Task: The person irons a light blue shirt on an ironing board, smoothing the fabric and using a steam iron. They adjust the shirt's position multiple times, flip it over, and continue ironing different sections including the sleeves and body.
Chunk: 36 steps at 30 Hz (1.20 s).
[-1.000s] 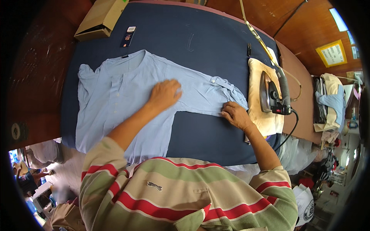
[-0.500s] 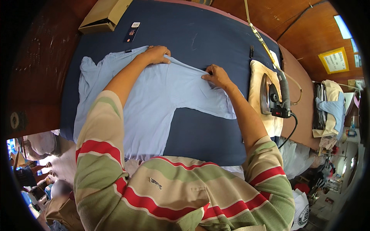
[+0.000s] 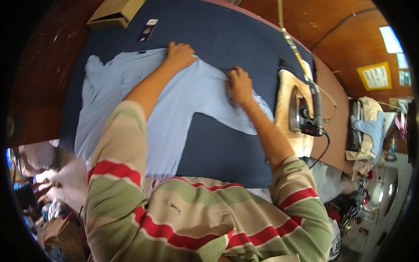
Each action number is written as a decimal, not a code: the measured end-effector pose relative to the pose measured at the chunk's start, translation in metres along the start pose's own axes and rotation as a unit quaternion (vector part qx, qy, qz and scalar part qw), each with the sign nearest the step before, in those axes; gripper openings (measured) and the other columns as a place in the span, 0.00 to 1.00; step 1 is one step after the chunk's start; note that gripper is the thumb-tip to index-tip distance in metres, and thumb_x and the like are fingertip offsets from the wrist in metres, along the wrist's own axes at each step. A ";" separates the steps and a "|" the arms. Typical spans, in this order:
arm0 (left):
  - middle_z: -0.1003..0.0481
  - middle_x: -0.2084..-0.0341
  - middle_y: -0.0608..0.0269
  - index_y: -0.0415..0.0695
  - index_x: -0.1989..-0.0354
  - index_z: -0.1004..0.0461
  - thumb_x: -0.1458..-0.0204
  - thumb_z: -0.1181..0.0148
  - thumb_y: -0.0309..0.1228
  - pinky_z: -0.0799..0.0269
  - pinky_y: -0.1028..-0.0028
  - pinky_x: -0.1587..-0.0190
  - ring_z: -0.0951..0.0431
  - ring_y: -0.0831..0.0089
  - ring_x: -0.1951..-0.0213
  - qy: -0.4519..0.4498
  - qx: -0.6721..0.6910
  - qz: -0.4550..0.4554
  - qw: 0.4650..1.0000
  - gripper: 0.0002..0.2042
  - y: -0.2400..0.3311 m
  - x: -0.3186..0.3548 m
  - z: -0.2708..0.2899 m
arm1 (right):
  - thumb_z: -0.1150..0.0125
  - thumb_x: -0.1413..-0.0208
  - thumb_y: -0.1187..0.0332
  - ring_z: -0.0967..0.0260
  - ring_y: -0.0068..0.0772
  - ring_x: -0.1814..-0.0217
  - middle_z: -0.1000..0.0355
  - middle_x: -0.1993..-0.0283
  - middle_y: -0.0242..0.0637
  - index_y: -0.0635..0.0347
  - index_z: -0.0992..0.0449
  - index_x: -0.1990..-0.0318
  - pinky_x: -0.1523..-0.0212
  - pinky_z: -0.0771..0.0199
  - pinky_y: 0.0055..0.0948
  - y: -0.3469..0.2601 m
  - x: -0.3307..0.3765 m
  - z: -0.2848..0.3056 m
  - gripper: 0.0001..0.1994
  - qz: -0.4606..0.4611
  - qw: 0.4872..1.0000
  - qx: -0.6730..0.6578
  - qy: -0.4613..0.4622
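A light blue short-sleeved shirt (image 3: 170, 109) lies spread on the dark blue padded ironing table (image 3: 218, 148), with some wrinkles in its body. My left hand (image 3: 180, 56) rests over its shoulder edge, near the collar, fingers stretched over the cloth. To the right, my right hand (image 3: 240, 86) lies on the sleeve with its fingers apart and slightly bent; the thumb side is blurred. Beyond my right forearm an iron (image 3: 300, 112) stands on a folded cream cloth (image 3: 286, 94).
A cardboard box (image 3: 114, 14) and a dark tag (image 3: 147, 31) lie on the far left. A hose (image 3: 291, 46) hangs down to the iron; a black cord (image 3: 325, 150) trails off it. Garments (image 3: 369, 126) hang at the right, beside a brown surface (image 3: 334, 126).
My right hand has let the lifted sleeve cloth down and turned its fingers away from me. My left hand stays at the shoulder. The whole view has shifted slightly.
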<state>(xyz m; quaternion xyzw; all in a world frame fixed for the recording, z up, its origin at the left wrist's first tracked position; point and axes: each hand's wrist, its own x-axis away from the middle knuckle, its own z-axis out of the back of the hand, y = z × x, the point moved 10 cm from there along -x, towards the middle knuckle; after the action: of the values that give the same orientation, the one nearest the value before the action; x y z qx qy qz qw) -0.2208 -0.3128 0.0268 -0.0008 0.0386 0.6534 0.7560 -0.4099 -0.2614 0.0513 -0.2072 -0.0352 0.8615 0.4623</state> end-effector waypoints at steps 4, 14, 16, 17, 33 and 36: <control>0.24 0.66 0.62 0.51 0.64 0.23 0.51 0.46 0.36 0.36 0.56 0.56 0.24 0.63 0.61 0.183 0.011 0.008 0.983 0.09 0.000 0.034 0.016 | 0.37 0.57 0.70 0.37 0.47 0.50 0.34 0.49 0.41 0.54 0.28 0.59 0.50 0.39 0.46 -0.070 0.044 -0.002 0.14 0.122 0.983 -0.137 -0.029; 0.25 0.69 0.60 0.45 0.60 0.29 0.57 0.40 0.37 0.35 0.60 0.55 0.25 0.61 0.63 0.132 0.233 -0.002 0.963 0.16 0.090 0.183 0.026 | 0.41 0.51 0.61 0.45 0.43 0.38 0.39 0.40 0.35 0.47 0.28 0.50 0.44 0.46 0.47 -0.047 0.072 -0.013 0.18 0.063 0.995 -0.021 -0.069; 0.25 0.69 0.60 0.45 0.59 0.30 0.57 0.39 0.35 0.34 0.60 0.55 0.25 0.61 0.63 0.170 0.215 -0.038 0.961 0.16 0.093 0.190 0.032 | 0.41 0.51 0.61 0.46 0.43 0.37 0.40 0.39 0.35 0.48 0.29 0.50 0.43 0.47 0.47 -0.038 0.076 -0.015 0.19 0.053 0.996 -0.028 -0.061; 0.26 0.69 0.60 0.45 0.59 0.30 0.57 0.40 0.34 0.32 0.61 0.57 0.25 0.61 0.63 0.141 0.212 -0.047 0.966 0.16 0.095 0.188 0.025 | 0.41 0.51 0.61 0.46 0.43 0.37 0.40 0.39 0.35 0.48 0.29 0.49 0.43 0.47 0.47 -0.032 0.077 -0.010 0.19 0.046 0.996 -0.019 -0.068; 0.28 0.72 0.64 0.46 0.71 0.27 0.59 0.43 0.25 0.32 0.66 0.63 0.26 0.64 0.65 0.011 0.113 -0.123 0.986 0.05 0.084 0.168 0.008 | 0.39 0.51 0.63 0.41 0.46 0.45 0.37 0.44 0.42 0.56 0.32 0.51 0.46 0.42 0.42 -0.025 0.093 0.013 0.19 0.186 0.978 -0.067 -0.071; 0.28 0.72 0.65 0.48 0.70 0.26 0.59 0.42 0.26 0.32 0.65 0.61 0.26 0.66 0.65 0.055 0.145 -0.065 0.986 0.06 0.080 0.173 0.008 | 0.35 0.55 0.62 0.38 0.41 0.62 0.33 0.60 0.37 0.57 0.29 0.64 0.60 0.39 0.37 -0.038 0.107 0.022 0.13 0.207 0.971 -0.093 -0.069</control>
<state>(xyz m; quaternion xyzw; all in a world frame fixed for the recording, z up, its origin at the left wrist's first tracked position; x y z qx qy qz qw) -0.2750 -0.1299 0.0282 0.0701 0.1742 0.5895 0.7856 -0.4402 -0.1501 0.0460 -0.1925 -0.1035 0.9436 0.2485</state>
